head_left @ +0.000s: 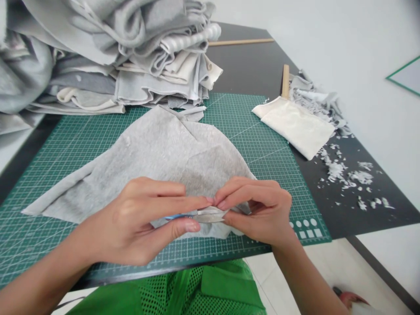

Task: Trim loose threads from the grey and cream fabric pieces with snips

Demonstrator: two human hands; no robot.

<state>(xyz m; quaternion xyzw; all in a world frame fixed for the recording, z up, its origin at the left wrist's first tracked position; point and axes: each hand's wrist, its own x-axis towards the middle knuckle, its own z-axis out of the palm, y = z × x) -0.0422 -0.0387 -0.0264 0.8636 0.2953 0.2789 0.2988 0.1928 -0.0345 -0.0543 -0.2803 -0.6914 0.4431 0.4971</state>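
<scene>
A light grey piece of fabric point(157, 153) lies spread on the green cutting mat point(249, 127). Both my hands meet at its near edge. My left hand point(144, 218) is closed, finger and thumb pinching the edge; a thin blue and silver thing point(183, 215) shows between them, too hidden to name. My right hand point(259, 210) is closed too, its fingertips pinching the same folded edge of fabric, touching the left fingertips.
A tall pile of grey and cream folded fabrics point(131, 57) stands at the back left. A cream fabric piece point(295, 124), grey offcuts point(315, 100) and small white scraps point(348, 175) lie on the dark table to the right. Two wooden sticks point(243, 42) lie behind.
</scene>
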